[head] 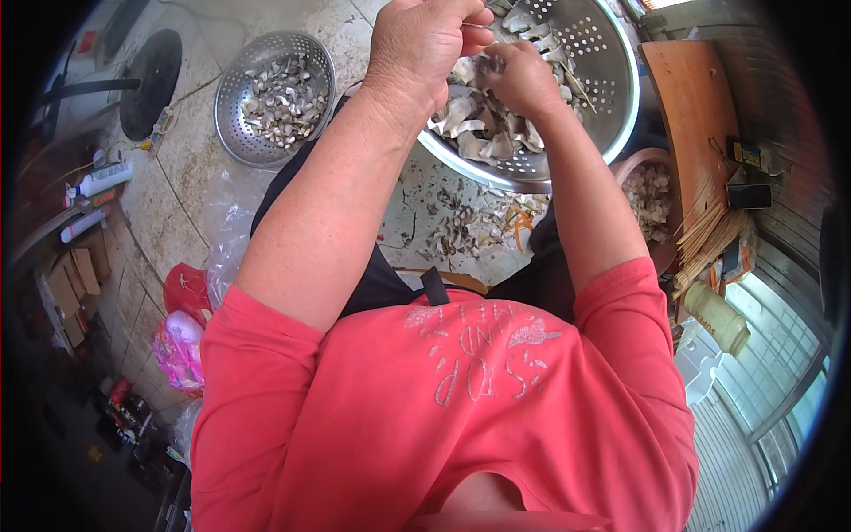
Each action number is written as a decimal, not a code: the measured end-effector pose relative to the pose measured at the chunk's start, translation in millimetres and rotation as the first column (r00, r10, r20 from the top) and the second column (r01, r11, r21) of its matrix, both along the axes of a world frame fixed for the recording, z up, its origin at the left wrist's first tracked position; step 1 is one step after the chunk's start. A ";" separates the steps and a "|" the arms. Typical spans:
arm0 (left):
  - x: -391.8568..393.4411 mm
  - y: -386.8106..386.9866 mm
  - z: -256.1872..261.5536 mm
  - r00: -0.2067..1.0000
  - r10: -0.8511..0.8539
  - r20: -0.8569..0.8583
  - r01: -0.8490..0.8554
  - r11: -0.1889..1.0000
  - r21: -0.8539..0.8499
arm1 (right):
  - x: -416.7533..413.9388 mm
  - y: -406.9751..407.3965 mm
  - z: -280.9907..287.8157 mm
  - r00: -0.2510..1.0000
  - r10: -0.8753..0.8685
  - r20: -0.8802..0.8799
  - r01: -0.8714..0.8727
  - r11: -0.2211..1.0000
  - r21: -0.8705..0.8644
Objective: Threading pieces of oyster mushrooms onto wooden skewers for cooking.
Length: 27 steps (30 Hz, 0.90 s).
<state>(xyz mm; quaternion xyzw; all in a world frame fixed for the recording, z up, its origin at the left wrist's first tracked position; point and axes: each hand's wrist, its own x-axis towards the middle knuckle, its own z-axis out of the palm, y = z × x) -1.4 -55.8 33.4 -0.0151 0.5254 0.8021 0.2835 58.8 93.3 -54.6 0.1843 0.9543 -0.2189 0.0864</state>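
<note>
My left hand is raised above the left side of a large perforated steel colander, its fingers curled. Whether something thin sits between its fingertips is too small to tell. Lower and further right, my right hand reaches into the colander, fingers bent around a blurred grey mushroom piece. Torn oyster mushroom pieces lie under and around it. Just right of this hand, a thin bamboo skewer rests among the pieces.
A smaller steel colander holding cut mushroom bits stands on the tiled floor at left. Mushroom scraps litter the floor between my legs. At right are a pink basin with pale pieces, a curved wooden board and a bundle of bamboo skewers.
</note>
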 end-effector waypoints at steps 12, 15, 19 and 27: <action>11.8 13.6 0.6 0.995 -0.104 0.009 0.104 0.994 -0.039 | 49.1 20.1 10.1 0.920 0.357 0.161 -0.369 0.928 0.047; 14.7 16.5 0.1 0.992 -0.130 -0.002 0.130 0.991 -0.033 | 60.1 18.4 -9.3 0.935 0.341 0.098 -0.350 0.933 0.089; 15.7 17.8 1.8 0.992 -0.130 0.005 0.130 0.990 -0.045 | 60.2 15.3 -2.9 0.902 0.403 0.157 -0.421 0.900 0.108; 13.2 19.3 -1.5 0.989 -0.151 0.000 0.151 0.987 -0.057 | 61.1 25.1 11.4 0.967 0.244 0.078 -0.254 0.951 0.174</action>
